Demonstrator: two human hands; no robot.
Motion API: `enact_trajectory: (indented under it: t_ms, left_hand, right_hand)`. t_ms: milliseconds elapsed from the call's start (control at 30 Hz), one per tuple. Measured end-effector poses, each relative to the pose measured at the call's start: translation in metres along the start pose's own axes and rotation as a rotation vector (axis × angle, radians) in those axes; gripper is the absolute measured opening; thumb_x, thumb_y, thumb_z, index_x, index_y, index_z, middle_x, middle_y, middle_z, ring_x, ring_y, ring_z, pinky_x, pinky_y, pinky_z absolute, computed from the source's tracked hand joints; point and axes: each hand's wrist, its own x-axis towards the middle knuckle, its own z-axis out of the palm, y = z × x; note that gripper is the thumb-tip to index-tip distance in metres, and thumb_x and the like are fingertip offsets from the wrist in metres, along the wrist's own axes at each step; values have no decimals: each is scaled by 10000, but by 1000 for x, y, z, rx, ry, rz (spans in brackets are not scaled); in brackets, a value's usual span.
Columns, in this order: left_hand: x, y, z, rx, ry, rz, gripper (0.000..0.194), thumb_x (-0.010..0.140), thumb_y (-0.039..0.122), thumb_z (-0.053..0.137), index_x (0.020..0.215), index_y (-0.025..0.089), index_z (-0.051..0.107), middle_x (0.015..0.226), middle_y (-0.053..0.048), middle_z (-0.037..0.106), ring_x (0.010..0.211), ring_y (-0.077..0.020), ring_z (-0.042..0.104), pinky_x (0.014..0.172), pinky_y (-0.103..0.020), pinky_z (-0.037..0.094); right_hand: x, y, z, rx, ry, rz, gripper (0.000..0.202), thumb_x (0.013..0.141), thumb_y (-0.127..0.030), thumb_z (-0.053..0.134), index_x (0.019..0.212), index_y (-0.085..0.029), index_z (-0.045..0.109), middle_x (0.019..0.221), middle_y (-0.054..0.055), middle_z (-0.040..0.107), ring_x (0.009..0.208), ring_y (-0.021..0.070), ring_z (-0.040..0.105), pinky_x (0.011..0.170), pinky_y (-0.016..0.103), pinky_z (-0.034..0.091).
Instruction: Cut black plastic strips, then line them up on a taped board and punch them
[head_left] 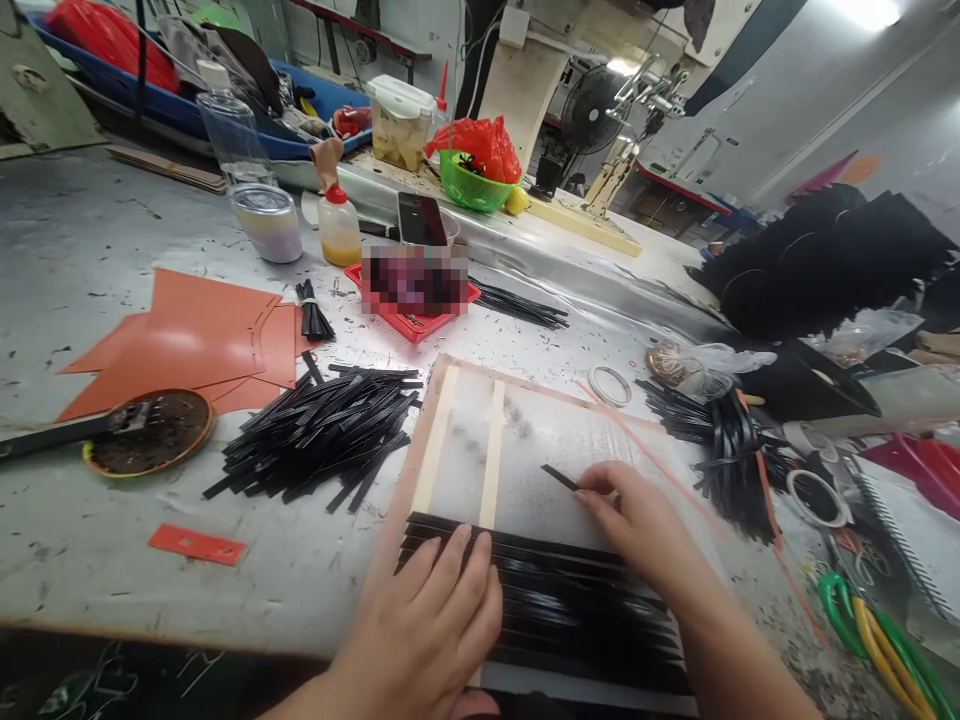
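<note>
My left hand (442, 610) lies with its fingers stretched out over the left ends of several long black strips (555, 590), set side by side on a pale board (465, 440). Two cream tape bands (491, 455) run up the board from beneath the strips. Above the row, my right hand (619, 510) pinches one black strip (559, 477) between thumb and fingertips. Its free end points up and left, over the bare part of the board. How much of this strip lies inside the hand is hidden.
Left of the board lie a heap of short black strips (315, 430), a round dish (154, 430) with a brush across it and orange sheets (210, 340). A red tray (412, 325) stands behind. Right are black strip bundles (731, 465), tape rolls (817, 498) and green-and-yellow-handled scissors (874, 630).
</note>
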Motion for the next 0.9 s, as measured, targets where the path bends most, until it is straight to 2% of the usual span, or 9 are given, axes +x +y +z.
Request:
enact_trajectory:
  t_ms: [167,300,400,533,600,733,900]
  left_hand:
    - [-11,1,3,18,54,-37,539,857,600,306,1159,207,516,1233,-56,557,1200,-232,413,1004,-377,216]
    - [-19,-1,2,7,111,-117,475,889,525,306,1117,193,557,1152,-51,618,1110,-217,497,966,-367,249]
    - [-21,-3,-1,12,123,-147,468,894,512,306,1099,190,575,1116,-48,639,1069,-206,523,955,-362,251]
    - [-21,-4,-2,35,115,-193,516,863,569,332,1129,196,569,1158,-64,614,1101,-222,499,958,-361,237]
    - [-21,-4,-1,44,100,-210,548,850,594,336,1143,192,567,1173,-73,604,1116,-233,487,957,-359,229]
    - [-22,-1,2,16,47,-259,561,855,605,303,1150,208,569,1206,-65,586,1143,-225,469,960,-355,219]
    - [-21,0,3,-2,76,-267,548,867,584,294,1130,198,581,1185,-73,602,1125,-215,482,953,-354,219]
  right_hand:
    - [5,-14,-11,-16,-156,76,188,677,-329,441,769,-215,558,673,25,596,633,201,558,602,320,428]
    - [6,-25,-12,-31,-170,-8,134,688,-310,444,684,-215,538,696,35,602,672,202,557,609,313,425]
    - [5,-45,-4,110,-200,-100,127,738,-310,445,708,-212,521,686,12,576,658,172,539,606,286,430]
    - [4,-80,18,388,-442,-62,98,762,-262,476,741,-193,542,614,-25,540,528,115,504,514,230,422]
    - [4,-93,29,435,-501,-38,87,759,-240,505,732,-182,564,619,-22,562,508,103,510,505,221,425]
    - [4,-99,40,351,-441,-85,96,758,-209,532,697,-175,599,627,-11,605,535,109,534,531,221,432]
    - [3,-98,37,305,-424,-85,110,756,-183,534,681,-168,614,608,-9,614,546,113,539,535,217,428]
